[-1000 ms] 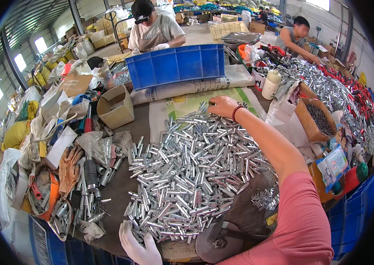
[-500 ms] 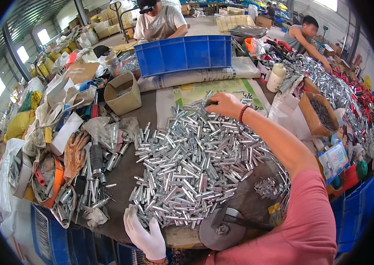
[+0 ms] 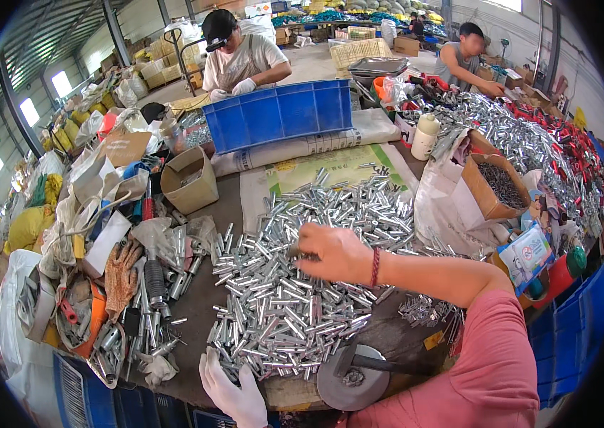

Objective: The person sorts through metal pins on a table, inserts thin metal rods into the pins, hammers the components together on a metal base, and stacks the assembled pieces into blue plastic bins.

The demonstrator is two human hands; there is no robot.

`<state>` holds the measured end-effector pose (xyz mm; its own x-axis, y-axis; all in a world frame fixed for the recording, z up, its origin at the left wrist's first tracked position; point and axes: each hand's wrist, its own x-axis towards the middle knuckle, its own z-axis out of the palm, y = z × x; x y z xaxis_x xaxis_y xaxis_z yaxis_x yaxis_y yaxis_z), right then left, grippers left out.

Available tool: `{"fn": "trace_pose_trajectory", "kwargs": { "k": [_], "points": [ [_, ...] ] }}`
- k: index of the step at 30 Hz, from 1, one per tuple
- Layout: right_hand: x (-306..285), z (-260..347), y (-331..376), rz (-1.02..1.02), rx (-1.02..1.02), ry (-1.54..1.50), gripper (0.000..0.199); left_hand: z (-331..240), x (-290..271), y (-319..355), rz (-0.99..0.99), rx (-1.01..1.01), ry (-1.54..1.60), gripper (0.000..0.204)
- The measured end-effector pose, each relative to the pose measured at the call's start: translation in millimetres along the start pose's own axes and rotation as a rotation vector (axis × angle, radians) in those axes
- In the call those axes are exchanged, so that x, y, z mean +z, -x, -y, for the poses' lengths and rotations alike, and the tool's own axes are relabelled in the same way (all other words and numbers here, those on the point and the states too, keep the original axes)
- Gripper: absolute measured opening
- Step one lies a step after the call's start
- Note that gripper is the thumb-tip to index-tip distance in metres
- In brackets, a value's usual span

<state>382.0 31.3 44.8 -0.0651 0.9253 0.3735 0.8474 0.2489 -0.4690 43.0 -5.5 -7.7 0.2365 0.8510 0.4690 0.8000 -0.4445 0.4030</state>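
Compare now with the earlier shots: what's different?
The bare right hand has moved from the far end of the pile of metal tubes back toward the person, to over its middle. Whether it took or dropped any is unclear. The gloved left hand stays at the pile's near-left edge; the blue bin stays beyond the pile.

Cylindrical metal pieces (image 3: pixel 284 303): short, slim, silver, bright-surfaced. Condition: loose, in a broad heap at the middle of the bench (image 3: pixel 199 303). Pose: pointing in many directions, many crossed over one another, lying flat or tilted. Far edge of heap thins into scattered pieces on a green-and-white sheet (image 3: pixel 289 177).
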Motion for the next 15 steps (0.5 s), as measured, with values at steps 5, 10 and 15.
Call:
{"fn": "trace_pose_trajectory", "kwargs": {
  "k": [5,10,15],
  "points": [
    [-22,16,-13,0.134,-0.141,0.001,0.031,-7,-12,-4,0.018,-0.047,0.043,0.057],
    [-50,-108,-85,-0.067,0.355,0.246,0.038,-3,-4,-5,0.032,-0.044,0.060,0.056],
    [-13,-191,-123,0.035,0.419,0.418,0.058,-3,-7,-3,0.030,-0.057,0.066,0.057]
  ]
}}
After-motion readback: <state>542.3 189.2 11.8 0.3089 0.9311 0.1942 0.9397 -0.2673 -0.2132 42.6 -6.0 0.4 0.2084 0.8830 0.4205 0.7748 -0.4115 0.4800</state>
